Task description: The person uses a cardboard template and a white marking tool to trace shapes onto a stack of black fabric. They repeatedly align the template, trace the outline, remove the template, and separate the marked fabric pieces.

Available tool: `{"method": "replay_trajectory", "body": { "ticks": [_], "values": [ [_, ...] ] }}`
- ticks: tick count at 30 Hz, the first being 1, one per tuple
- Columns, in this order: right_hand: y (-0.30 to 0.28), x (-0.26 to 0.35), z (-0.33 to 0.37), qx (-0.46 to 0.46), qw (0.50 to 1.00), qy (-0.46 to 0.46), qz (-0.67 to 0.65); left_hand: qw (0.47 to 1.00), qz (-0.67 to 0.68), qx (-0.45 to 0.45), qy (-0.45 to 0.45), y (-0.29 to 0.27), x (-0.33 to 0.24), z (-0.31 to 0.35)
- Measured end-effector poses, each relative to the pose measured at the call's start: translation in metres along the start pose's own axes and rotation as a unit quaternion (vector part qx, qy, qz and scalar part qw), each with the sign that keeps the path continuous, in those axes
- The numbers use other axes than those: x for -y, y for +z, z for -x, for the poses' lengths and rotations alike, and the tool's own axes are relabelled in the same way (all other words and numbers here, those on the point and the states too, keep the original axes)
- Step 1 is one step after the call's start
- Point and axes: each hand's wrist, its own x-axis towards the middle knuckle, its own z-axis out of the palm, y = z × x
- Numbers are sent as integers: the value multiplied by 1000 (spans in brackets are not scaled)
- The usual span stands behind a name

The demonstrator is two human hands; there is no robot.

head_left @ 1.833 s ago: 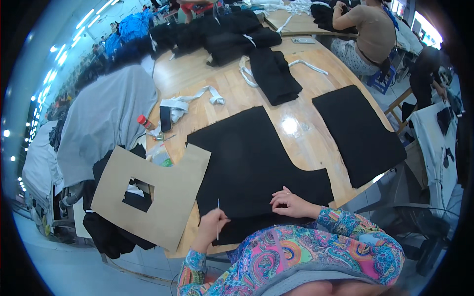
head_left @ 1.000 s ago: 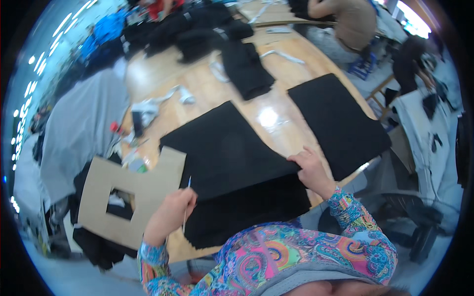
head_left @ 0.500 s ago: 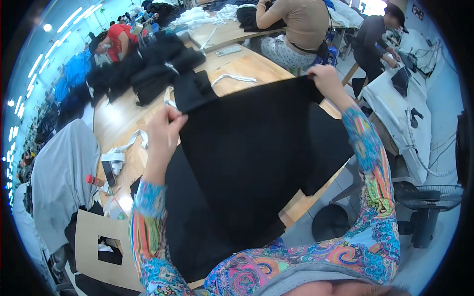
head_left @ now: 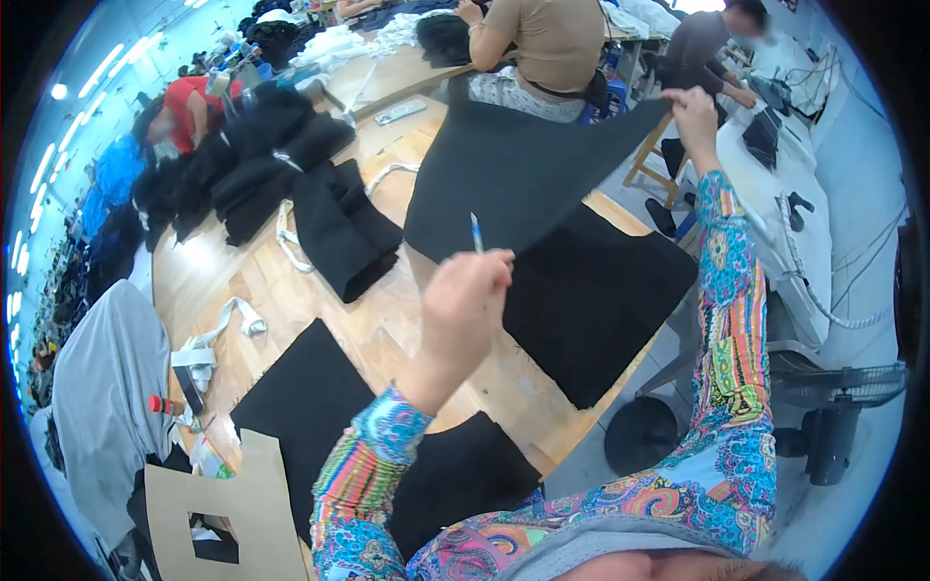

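Note:
A black fabric panel (head_left: pixel 513 174) hangs raised over the far right of the table. My right hand (head_left: pixel 696 121), arm stretched out, pinches its far right corner. Closed fingers of my left hand (head_left: pixel 467 300) are at the panel's near edge and seem to grip it. A thin white and blue pen-like stick (head_left: pixel 476 232) juts up from that hand. Below the panel, another black fabric piece (head_left: pixel 601 300) lies flat on the wooden table (head_left: pixel 387 339). Two more black pieces, a left one (head_left: pixel 305 387) and a near one (head_left: pixel 465 474), lie close to me.
A folded black bundle (head_left: pixel 339 223) lies beyond my left hand, before a dark cloth heap (head_left: pixel 262 155). At left are white tape (head_left: pixel 228 329), a red-capped item (head_left: pixel 165 405) and a beige card template (head_left: pixel 174 504). A fan (head_left: pixel 833 416) stands right; several people work beyond.
The black panel has been lifted and swung to the far right, uncovering tabletop and pieces beneath. My left hand has moved right and nearer to me; my right hand reached farther out.

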Motion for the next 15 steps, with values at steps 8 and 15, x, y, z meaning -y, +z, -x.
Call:
{"method": "replay_trajectory", "body": {
  "ticks": [8, 15],
  "values": [
    [25, -35, 196, 162, 956, 213, -119, 987, 15, 150, -60, 99, 14, 116],
    [-3, -54, 276, 192, 925, 311, -99, 966, 66, 242, -67, 126, -15, 158]
  ]
}}
